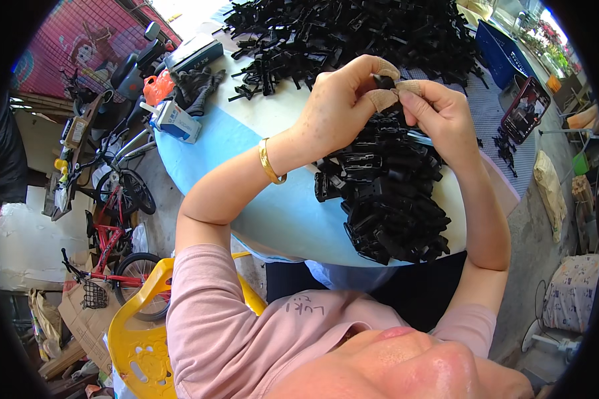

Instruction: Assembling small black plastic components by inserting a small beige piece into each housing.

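Over the table, my left hand point(343, 100) pinches a small black plastic part point(383, 82) between thumb and fingers. Tape wraps some of its fingertips, and a gold bracelet point(271, 161) circles the wrist. My right hand point(440, 114) is closed in a pinch, its fingertips meeting the left thumb beside the part. Whatever lies inside the right pinch is too small to make out. Just below both hands, a heap of black plastic parts point(396, 199) reaches the table's near edge. Beyond them spreads a larger pile of similar black pieces point(353, 36).
On the table's left lie a blue-and-white box point(177, 122), dark gloves point(198, 90) and a black box point(194, 56). A phone point(525, 110) leans at the right, near a blue basket point(501, 56). A yellow chair point(140, 339) and red bicycle point(110, 243) stand left.
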A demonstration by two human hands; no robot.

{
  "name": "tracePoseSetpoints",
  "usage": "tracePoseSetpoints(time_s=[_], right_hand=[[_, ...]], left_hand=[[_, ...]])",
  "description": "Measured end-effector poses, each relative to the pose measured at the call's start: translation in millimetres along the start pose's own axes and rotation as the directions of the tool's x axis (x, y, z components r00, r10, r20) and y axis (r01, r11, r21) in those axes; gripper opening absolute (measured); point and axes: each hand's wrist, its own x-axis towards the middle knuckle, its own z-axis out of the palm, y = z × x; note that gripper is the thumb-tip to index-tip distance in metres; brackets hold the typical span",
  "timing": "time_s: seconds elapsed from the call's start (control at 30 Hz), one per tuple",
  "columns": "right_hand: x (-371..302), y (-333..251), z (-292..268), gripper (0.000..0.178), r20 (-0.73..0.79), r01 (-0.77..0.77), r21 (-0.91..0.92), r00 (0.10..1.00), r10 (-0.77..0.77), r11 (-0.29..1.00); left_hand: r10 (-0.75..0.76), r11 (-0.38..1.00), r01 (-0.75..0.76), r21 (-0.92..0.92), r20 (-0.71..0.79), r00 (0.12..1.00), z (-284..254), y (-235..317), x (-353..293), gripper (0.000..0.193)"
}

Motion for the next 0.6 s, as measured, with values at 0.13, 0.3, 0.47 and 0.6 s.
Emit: tracePoseSetpoints(time_s=[0.13,0.3,0.47,0.6], right_hand=[[-0.6,-1.3,8.8,0.015,-0.031,-0.072,0.023,0.997,0.073,0.997],[1.5,0.6,5.7,0.017,0.002,-0.142,0.085,0.990,0.143,0.986],[3.2,1.5,-4.6,0.016,-0.077,-0.023,0.156,0.996,0.035,0.988],[-0.3,-2.9,0.4,0.019,-0.078,0.227,-0.130,0.968,-0.238,0.965]], left_hand=[[0.109,0.969,-0.106,0.222,-0.002,0.994,0.2,-3.4,-2.9,0.024],[0.308,0.900,-0.289,0.326,-0.008,0.951,1.0,-8.4,0.5,0.023],[0.225,0.886,-0.187,0.424,-0.039,0.974,2.1,2.0,5.5,0.044],[0.418,0.666,-0.387,0.638,0.111,0.901,7.2,10.8,-1.3,0.062]])
